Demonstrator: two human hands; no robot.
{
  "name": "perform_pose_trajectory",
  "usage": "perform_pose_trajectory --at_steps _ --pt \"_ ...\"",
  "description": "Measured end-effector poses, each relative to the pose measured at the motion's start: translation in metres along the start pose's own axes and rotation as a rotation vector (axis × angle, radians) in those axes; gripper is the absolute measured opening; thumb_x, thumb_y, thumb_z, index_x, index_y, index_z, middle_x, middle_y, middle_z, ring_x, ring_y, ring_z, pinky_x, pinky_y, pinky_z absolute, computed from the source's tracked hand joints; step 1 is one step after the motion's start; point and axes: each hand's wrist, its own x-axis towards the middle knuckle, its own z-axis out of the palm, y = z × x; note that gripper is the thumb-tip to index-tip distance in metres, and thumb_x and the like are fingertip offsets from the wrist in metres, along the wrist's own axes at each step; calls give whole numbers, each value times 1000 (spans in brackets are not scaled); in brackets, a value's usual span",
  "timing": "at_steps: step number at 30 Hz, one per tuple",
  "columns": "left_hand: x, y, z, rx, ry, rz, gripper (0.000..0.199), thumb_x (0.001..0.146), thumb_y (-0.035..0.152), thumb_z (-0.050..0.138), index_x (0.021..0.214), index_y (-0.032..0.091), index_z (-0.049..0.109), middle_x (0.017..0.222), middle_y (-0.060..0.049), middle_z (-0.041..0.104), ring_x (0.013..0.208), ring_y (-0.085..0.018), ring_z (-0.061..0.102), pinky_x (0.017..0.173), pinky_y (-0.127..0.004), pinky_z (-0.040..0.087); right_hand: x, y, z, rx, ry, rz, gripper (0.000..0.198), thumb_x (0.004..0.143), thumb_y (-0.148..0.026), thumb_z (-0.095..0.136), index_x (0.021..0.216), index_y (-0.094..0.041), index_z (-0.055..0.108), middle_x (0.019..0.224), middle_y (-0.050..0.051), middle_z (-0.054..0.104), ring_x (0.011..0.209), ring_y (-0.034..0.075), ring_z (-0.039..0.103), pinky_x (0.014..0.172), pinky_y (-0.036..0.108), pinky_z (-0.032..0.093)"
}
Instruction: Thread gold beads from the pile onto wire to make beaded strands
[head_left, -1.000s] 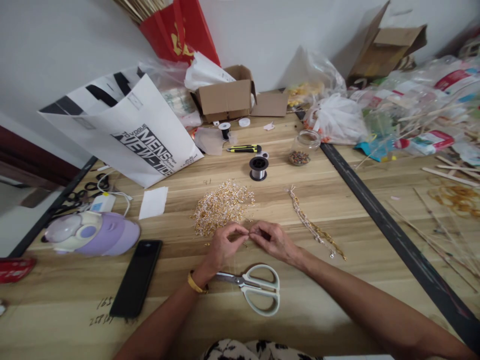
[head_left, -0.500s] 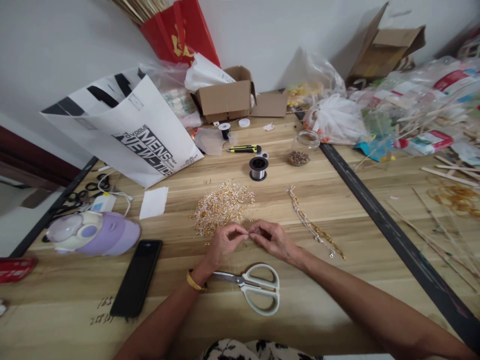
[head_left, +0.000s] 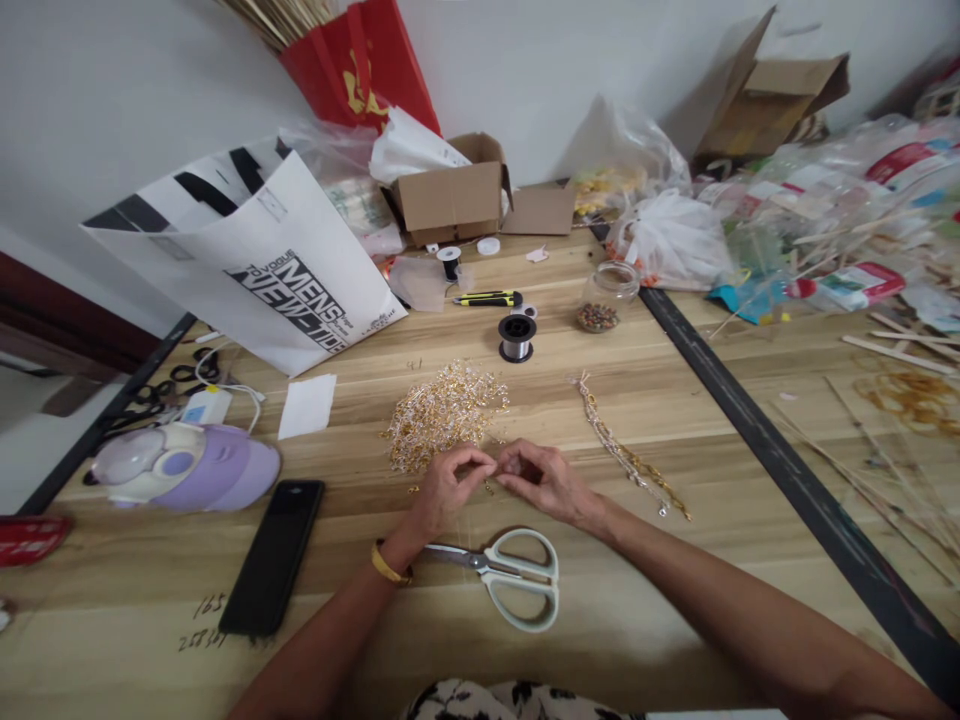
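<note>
My left hand (head_left: 450, 487) and my right hand (head_left: 544, 482) meet at the fingertips, both in a pinch. What lies between the fingers is too small to name. Just beyond them spreads a heap of small gold and clear beads (head_left: 442, 412), with a few loose ones close to my fingers. Below the hands lie scissors (head_left: 517, 580) with pale handles, their blades partly under my left wrist. To the right of my right hand rest beaded strands (head_left: 619, 440) in gold and silver. A spool of fine wire or thread (head_left: 516, 340) stands beyond the heap.
At left are a black phone (head_left: 274, 555), a lilac bottle (head_left: 210, 468) and a white paper bag (head_left: 300, 270). A glass jar (head_left: 611, 295) of beads, a yellow-black cutter (head_left: 487, 299) and a cardboard box (head_left: 450, 198) stand farther back. Plastic bottles and sticks crowd the right side.
Hardly anything differs. My fingertips shift very slightly while staying together over the same spot; the things on the table have kept their places.
</note>
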Motion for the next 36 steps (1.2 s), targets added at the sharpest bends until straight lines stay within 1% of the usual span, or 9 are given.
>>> perform_pose_trajectory --at_steps 6,11,17,21,24,27,31,36 --pt "0 0 1 3 9 35 16 80 26 60 69 16 65 71 -3 66 70 -15 60 69 -26 47 0 2 1 1 -4 -19 17 85 -31 59 89 -15 56 68 -2 53 54 7 44 47 18 35" --pt "0 0 1 0 13 37 16 80 27 60 70 16 65 71 -4 67 70 -15 60 69 -26 47 0 5 2 -71 15 -55 14 86 -28 55 82 -15 57 67 -1 53 54 8 44 48 19 34" --pt "0 4 -2 -23 29 10 14 80 24 59 71 15 65 71 -3 67 68 -15 60 67 -24 47 0 -1 -2 -119 1 -72 20 91 -30 47 82 -15 57 67 0 52 57 10 44 53 21 35" --pt "0 4 -3 -33 32 7 14 80 23 60 71 14 65 70 -3 66 69 -14 59 68 -24 46 0 -2 -5 -137 -16 -53 31 95 -31 39 73 -15 54 62 -1 48 56 10 42 54 21 34" --pt "-1 4 -3 -58 34 7 15 80 24 60 71 14 64 71 -2 65 69 -14 59 69 -24 46 0 -1 -5 -125 -17 -32 34 97 -30 36 71 -15 53 61 -2 48 55 9 42 56 21 34" --pt "-1 4 -3 -71 33 4 15 80 24 60 70 14 64 71 -2 65 69 -14 59 69 -24 45 0 0 -4 -116 6 -39 29 95 -29 39 76 -15 55 63 -1 50 56 9 43 55 21 34" --pt "-1 5 -3 -72 30 -5 15 80 24 59 70 13 64 70 -3 65 68 -14 58 67 -24 45 -1 -3 -3 -91 57 -47 19 91 -31 49 85 -15 57 64 -2 50 54 9 42 49 20 33" --pt "0 3 -2 -70 30 9 15 80 24 60 70 13 64 71 -3 66 68 -14 59 67 -24 46 -1 -2 -1 -66 40 -75 17 84 -32 60 87 -16 58 67 -1 54 52 8 44 46 18 34"
